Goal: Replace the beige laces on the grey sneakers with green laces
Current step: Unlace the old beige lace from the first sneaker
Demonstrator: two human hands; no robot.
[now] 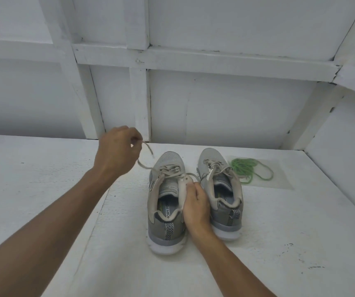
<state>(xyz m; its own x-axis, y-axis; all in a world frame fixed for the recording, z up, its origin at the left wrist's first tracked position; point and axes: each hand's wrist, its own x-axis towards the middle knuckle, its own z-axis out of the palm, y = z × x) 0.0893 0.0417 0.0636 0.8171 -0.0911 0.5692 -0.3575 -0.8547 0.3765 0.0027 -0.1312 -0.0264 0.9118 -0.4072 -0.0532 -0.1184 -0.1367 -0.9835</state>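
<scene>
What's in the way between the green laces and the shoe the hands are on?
The other grey sneaker stands between the green laces and the held sneaker. The beige lace is still threaded in that shoe's eyelets; the left hand pinches its end, and the right hand grips the shoe's side.

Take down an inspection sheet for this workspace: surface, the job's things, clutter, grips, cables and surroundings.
Surface: white painted board, dark specks towards the right.
Job's things: left sneaker and right sneaker side by side, toes pointing away, both threaded with beige; green laces bundled to the right of them.
Clutter: clear plastic sheet under the green laces.
Grips: left hand pinches the beige lace, drawn up off the left sneaker; right hand grips that sneaker's inner side.
Cables: nothing seen.
Surroundings: white panelled wall with framing strips.
</scene>
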